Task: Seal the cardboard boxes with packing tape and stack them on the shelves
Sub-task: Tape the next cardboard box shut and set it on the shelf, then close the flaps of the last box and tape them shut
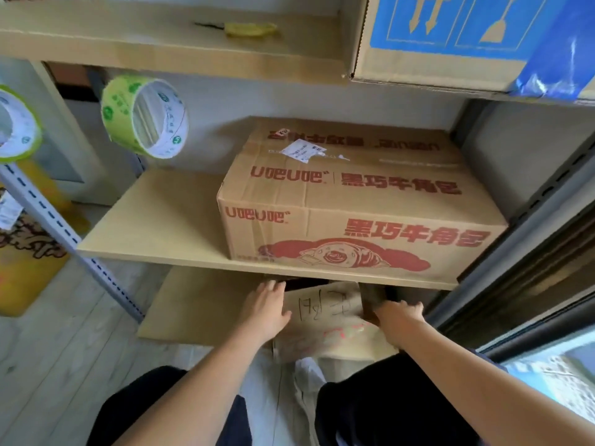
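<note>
Head view: sliding small box (325, 317) onto bottom shelf (193, 304), at its right front edge.
Left hand (269, 309) flat against side, right hand (397, 312) curled over corner; could snag under middle shelf (161, 226), crushing flaps.

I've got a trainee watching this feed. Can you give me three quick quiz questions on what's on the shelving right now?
1. True or false: the red-printed box sits on the middle shelf.
2. Which box do both hands touch? A) the blue-printed box B) the handwritten box under the middle shelf
3. Fill in: the green tape roll hangs to the ____ of the red-printed box.

Key: 1 true; 2 B, left hand and right hand on it; 3 left.
</note>
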`<action>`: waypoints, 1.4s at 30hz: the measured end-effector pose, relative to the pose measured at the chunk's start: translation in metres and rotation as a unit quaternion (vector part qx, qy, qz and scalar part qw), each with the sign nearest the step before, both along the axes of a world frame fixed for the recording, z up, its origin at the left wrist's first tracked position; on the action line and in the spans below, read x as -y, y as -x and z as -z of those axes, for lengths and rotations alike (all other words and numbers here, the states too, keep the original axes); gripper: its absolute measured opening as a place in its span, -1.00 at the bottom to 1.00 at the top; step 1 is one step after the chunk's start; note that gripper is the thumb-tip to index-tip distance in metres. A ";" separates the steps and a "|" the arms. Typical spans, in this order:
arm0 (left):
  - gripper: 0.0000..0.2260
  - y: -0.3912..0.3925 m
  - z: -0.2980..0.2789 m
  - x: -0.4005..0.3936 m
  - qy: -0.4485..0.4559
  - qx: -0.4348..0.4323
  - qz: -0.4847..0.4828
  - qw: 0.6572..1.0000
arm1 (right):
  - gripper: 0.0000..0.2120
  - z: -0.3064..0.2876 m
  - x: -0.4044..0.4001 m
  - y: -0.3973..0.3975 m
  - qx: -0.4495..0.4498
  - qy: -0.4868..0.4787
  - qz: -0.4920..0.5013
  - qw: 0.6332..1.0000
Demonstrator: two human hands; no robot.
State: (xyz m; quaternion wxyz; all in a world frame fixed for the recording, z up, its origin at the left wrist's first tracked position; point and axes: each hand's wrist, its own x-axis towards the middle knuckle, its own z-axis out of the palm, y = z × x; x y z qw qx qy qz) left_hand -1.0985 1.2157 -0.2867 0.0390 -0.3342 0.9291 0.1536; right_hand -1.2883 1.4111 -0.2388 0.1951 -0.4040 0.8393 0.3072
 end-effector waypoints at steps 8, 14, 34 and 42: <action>-0.93 0.011 0.017 -0.018 0.009 -0.009 -0.008 1.000 | -0.78 0.026 -0.001 0.031 0.049 0.267 0.073 0.960; -0.82 -0.011 -0.026 -0.013 0.026 0.133 0.026 0.990 | -0.88 0.035 -0.013 0.014 0.202 0.386 0.021 0.900; -0.72 -0.033 -0.029 0.002 -0.086 0.092 0.075 0.989 | -0.87 0.014 0.049 -0.038 0.312 0.290 -0.004 0.905; -0.53 -0.065 -0.121 0.003 0.021 0.050 0.089 0.995 | -0.92 -0.076 0.030 -0.072 0.260 0.433 -0.062 0.861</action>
